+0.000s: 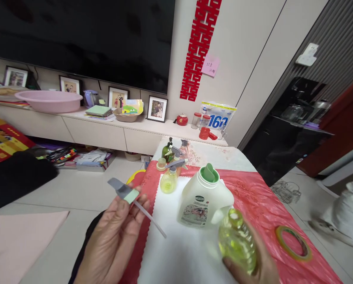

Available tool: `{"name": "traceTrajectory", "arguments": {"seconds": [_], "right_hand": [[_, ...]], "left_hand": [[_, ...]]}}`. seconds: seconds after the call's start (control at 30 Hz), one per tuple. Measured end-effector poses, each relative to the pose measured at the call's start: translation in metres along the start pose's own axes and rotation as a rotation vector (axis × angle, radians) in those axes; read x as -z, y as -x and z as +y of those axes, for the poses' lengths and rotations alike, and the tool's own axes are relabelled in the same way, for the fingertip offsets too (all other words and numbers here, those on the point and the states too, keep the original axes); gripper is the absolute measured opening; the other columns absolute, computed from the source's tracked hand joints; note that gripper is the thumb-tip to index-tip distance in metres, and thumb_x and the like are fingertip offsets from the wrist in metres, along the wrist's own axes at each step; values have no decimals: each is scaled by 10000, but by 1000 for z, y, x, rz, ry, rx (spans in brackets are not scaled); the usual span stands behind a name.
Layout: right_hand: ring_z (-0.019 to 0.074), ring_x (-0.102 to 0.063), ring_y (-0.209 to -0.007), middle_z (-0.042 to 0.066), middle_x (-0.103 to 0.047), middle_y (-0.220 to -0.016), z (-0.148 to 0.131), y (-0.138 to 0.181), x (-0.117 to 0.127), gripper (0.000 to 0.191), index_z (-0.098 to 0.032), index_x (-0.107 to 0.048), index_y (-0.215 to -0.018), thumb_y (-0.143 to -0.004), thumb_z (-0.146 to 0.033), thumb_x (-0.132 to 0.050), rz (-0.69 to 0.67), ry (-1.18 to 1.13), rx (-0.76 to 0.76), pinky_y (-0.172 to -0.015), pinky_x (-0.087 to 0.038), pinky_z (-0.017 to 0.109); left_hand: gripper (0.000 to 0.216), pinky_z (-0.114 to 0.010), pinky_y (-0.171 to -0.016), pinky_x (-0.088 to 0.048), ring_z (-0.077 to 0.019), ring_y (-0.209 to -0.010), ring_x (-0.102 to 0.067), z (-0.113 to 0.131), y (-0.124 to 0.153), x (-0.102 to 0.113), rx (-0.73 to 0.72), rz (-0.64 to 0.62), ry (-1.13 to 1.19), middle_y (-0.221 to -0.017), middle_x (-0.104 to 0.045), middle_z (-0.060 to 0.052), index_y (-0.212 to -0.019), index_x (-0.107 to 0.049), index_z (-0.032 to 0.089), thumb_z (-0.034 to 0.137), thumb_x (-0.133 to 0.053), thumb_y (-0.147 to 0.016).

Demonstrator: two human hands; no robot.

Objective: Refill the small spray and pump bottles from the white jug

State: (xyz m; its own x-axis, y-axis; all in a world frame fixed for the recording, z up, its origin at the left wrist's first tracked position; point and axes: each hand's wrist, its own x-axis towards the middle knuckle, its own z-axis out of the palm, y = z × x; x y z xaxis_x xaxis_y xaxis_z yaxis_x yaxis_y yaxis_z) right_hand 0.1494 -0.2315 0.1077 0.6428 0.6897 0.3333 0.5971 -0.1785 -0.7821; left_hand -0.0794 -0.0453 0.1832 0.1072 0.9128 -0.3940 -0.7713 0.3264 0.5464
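My left hand [111,240] pinches a grey spray head [123,191] with its thin dip tube [151,219] slanting down to the right. My right hand [259,268] is wrapped round an uncapped yellow-green clear bottle [237,240], tilted with its mouth up, over the white cloth [176,252]. Just behind the bottle stands a white detergent jug [204,199] with a green spout. Further back on the cloth is a small yellow spray bottle [169,179] with its head on.
A red cloth [262,205] covers the table, with a roll of tape [293,242] at right. More spray bottles [173,150] stand at the far end. Behind are a low cabinet [105,134] with a pink basin [50,100], photo frames and a dark TV.
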Motion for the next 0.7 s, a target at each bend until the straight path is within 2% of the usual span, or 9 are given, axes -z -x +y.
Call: {"name": "traceTrajectory", "arguments": {"seconds": [0.07,0.13,0.23,0.3,0.4,0.53,0.7], "right_hand": [[306,-578,-1212,103,-554,-1362,-14,-32,21,782,-219,-421,-1481,-840,-584,-681,53,177,107,-980,-534,423],[299,-572,-1196,84,-568,-1341,-27,-66,37,727,-234,-456,-1452,-851,-583,-669,87,379,348,-982,-516,446],[288,-555,-1158,119,-572,-1289,-41,-108,48,650,-176,-428,-1451,-917,-502,-605,114,557,599,-948,-505,436],[279,-544,-1123,135,-562,-1274,-47,-126,50,621,-151,-416,-1455,-933,-443,-582,125,615,707,-933,-492,427],[284,-518,-1119,145,-538,-1294,-55,-140,51,587,-140,-412,-1453,-934,-378,-546,111,718,810,-912,-467,431],[290,-505,-1096,147,-532,-1293,-64,-149,55,566,-136,-417,-1439,-918,-327,-531,84,888,870,-811,-437,390],[299,-494,-1144,137,-534,-1303,-76,-159,62,583,-139,-426,-1419,-856,-223,-552,81,1003,951,-869,-416,410]], "left_hand": [[254,-252,-760,-651,-166,-797,-747,-13,-2,14,97,-45,-44,-970,-771,-54,-1034,-742,183,121,-779,-790],[384,-265,-773,-653,-181,-826,-750,-26,-1,26,171,-103,-96,-1060,-767,-81,-1107,-733,177,175,-848,-741],[489,-267,-789,-650,-197,-880,-750,-39,1,37,225,-139,-139,-1132,-757,-99,-1149,-727,183,213,-898,-693],[500,-265,-778,-648,-200,-879,-748,-42,2,40,248,-133,-150,-1105,-764,-96,-1139,-732,184,201,-910,-671],[494,-257,-775,-641,-205,-887,-744,-42,4,39,261,-135,-172,-1083,-769,-101,-1128,-737,171,222,-913,-669],[477,-245,-787,-629,-207,-895,-747,-41,8,37,267,-133,-173,-1070,-776,-97,-1089,-755,161,275,-921,-657],[483,-248,-860,-612,-224,-940,-751,-42,10,36,313,-97,-155,-1033,-790,-102,-1032,-773,142,274,-949,-601]]}}
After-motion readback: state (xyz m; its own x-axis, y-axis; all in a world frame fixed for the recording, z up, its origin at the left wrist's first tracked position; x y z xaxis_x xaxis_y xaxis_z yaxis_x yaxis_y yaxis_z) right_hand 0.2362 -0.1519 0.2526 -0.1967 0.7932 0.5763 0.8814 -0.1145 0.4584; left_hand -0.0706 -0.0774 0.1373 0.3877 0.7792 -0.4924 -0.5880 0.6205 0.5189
